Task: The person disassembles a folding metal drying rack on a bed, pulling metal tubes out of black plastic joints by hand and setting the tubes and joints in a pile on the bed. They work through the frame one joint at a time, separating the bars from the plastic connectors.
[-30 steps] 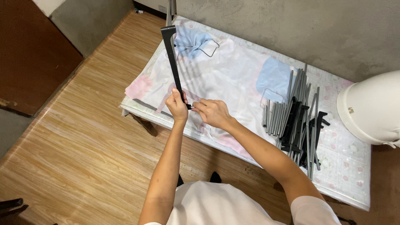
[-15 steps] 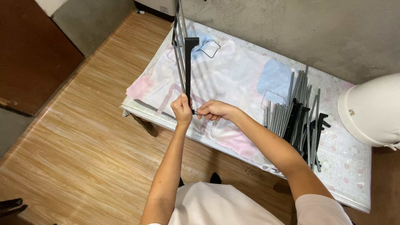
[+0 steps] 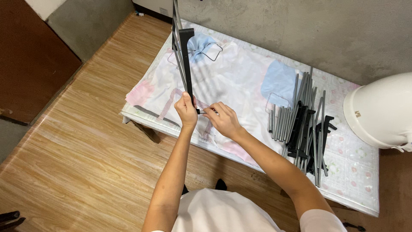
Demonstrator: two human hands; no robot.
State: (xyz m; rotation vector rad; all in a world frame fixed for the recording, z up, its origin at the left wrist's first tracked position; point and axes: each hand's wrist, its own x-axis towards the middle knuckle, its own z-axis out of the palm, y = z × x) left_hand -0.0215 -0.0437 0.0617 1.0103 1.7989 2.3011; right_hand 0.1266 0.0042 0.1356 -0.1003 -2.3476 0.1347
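The frame (image 3: 182,56) stood upright over the table's (image 3: 356,172) front edge, its foot clamped in the left hand (image 3: 187,111). The right hand (image 3: 223,120) pinched a small grey piece just beside that foot. I judged the tall frame might tip, gripped so low. Loose rods (image 3: 296,116) and black brackets lay heaped toward the right end, near a white fan (image 3: 382,111); a printed sheet (image 3: 231,81) covered the rest.
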